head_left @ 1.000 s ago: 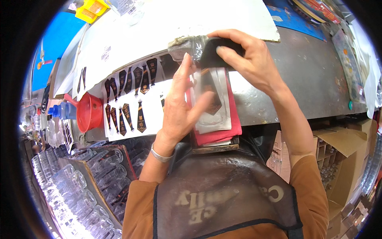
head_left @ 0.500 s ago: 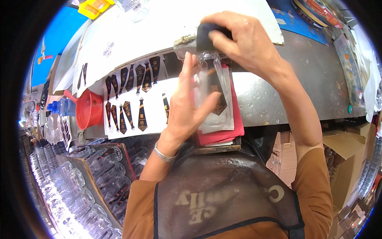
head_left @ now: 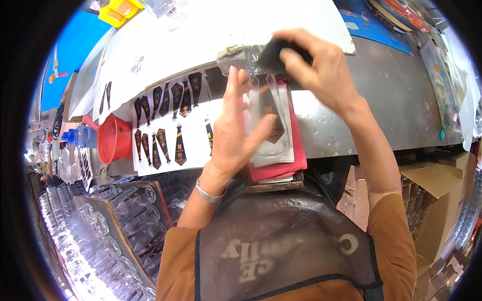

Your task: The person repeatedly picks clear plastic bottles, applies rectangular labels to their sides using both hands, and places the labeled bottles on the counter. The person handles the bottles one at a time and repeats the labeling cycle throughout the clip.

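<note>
A clear glass bottle [head_left: 282, 103] lies on white and red cloths in front of me, its neck pointing away. On it shows a black tie-shaped decal [head_left: 274, 128] with gold marks. My left hand [head_left: 234, 123] is at the bottle's left side, fingers stretched and thumb reaching over the glass; whether the palm touches it I cannot tell. Above the neck end, my right hand [head_left: 321, 60] grips a dark flat scraper-like pad [head_left: 275, 54], slightly blurred. A grey folded cloth [head_left: 232, 61] rests just beyond my left fingertips.
Left of my hands, white sheets bear several tie-shaped decals [head_left: 179, 145]. Beside them stands a red plastic dipper [head_left: 114, 139]. Several clear glass bottles [head_left: 108, 251] fill racks at the lower left. An open cardboard box [head_left: 432, 200] is at the right, below the metal bench [head_left: 351, 120].
My right hand has shifted right with the dark pad, which is now tilted and uncovers more of the bottle's neck end. My left hand stays nearly in place.
</note>
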Demonstrator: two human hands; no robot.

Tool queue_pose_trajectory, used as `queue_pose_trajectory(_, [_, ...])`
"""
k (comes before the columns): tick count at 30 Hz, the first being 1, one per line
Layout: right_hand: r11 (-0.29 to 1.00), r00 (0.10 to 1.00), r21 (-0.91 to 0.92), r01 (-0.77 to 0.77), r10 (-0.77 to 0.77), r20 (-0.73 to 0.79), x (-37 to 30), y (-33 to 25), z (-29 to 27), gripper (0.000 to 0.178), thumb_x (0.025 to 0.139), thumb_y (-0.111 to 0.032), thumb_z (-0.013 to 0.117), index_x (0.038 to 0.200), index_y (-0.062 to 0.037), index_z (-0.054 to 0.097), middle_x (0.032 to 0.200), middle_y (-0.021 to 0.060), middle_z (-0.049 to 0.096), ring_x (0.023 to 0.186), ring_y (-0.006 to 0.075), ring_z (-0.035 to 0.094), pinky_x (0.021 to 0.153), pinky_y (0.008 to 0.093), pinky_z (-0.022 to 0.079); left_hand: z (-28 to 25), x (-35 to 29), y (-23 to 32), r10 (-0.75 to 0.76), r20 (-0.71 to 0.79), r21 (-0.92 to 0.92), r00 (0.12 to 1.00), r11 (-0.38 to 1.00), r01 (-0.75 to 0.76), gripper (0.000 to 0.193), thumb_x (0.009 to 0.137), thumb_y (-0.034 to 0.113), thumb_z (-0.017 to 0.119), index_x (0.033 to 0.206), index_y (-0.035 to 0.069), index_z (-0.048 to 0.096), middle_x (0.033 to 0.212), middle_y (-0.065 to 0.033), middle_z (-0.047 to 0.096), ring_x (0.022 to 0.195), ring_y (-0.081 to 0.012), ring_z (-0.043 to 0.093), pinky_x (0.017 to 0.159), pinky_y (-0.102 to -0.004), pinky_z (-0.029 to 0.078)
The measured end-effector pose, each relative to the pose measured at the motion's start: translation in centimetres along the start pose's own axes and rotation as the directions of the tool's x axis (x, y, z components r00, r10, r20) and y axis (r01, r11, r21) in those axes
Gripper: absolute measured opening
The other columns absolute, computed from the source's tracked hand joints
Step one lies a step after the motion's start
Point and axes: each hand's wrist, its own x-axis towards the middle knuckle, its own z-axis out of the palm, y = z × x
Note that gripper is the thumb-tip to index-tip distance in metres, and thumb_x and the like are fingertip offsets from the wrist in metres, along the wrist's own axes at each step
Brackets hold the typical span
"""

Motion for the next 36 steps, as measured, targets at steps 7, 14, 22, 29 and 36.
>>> queue_pose_trajectory(7, [0.745, 0.915, 0.607, -0.277, 0.397, -0.070, -2.0, 1.7, 0.0, 0.028, 0.097, -0.012, 0.053, 0.119, -0.0017, 0.067, 0.102, 0.0074, 0.072, 0.088, 0.0143, 0.068, 0.082, 0.0277, 0.054, -1.3, 2.9, 0.4, -0.417, 0.038, -0.337, 0.908, 0.850, 0.404, 0.051, 0.096, 0.037, 0.066, 0.121, -0.008, 0.061, 0.111, -0.0127, 0.066, 0.107, -0.0184, 0.064, 0.088, -0.0300, 0.052])
queue_pose_trajectory(14, [0.462, 0.836, 0.776, -0.430, 0.527, 0.150, -5.5, 2.6, 0.8, 0.029, 0.102, -0.020, 0.051, 0.119, -0.0002, 0.065, 0.103, 0.0043, 0.068, 0.091, 0.0101, 0.065, 0.084, 0.0254, 0.053, -0.8, 6.4, -2.1, -0.470, 0.107, -0.011, 0.876, 0.881, 0.474, 0.067, 0.089, 0.063, 0.063, 0.081, -0.004, 0.066, 0.072, -0.0093, 0.065, 0.068, -0.0139, 0.061, 0.064, -0.0292, 0.050])
queue_pose_trajectory(22, [0.788, 0.854, 0.333, -0.518, 0.452, 0.257, -2.9, 2.2, 2.2, 0.052, 0.100, -0.049, 0.055, 0.094, -0.0010, 0.074, 0.080, 0.0020, 0.066, 0.076, 0.0102, 0.057, 0.072, 0.0262, 0.048, -0.2, 6.0, -1.4, -0.503, 0.124, -0.224, 0.855, 0.825, 0.518, 0.058, 0.096, 0.058, 0.059, 0.078, 0.003, 0.063, 0.070, 0.0010, 0.056, 0.063, -0.0065, 0.049, 0.056, -0.0236, 0.039])
queue_pose_trajectory(29, [0.864, 0.838, 0.130, -0.487, 0.420, 0.347, -1.4, 1.2, 2.7, 0.064, 0.094, -0.061, 0.056, 0.077, -0.0012, 0.070, 0.067, 0.0059, 0.060, 0.068, 0.0146, 0.053, 0.067, 0.0306, 0.045, 1.1, 4.9, -2.4, -0.430, 0.038, -0.280, 0.902, 0.862, 0.423, 0.054, 0.103, 0.053, 0.049, 0.085, 0.004, 0.065, 0.071, 0.0036, 0.054, 0.064, -0.0039, 0.043, 0.055, -0.0217, 0.033])
queue_pose_trajectory(36, [0.810, 0.856, 0.301, -0.504, 0.422, 0.300, -2.4, 2.7, 3.0, 0.059, 0.099, -0.055, 0.053, 0.086, -0.0017, 0.074, 0.079, 0.0037, 0.064, 0.069, 0.0123, 0.052, 0.070, 0.0282, 0.045, 0.3, 4.4, -3.1, -0.517, 0.141, -0.388, 0.844, 0.755, 0.528, 0.065, 0.100, 0.060, 0.050, 0.107, -0.004, 0.064, 0.092, -0.0039, 0.059, 0.082, -0.0105, 0.053, 0.070, -0.0279, 0.044])
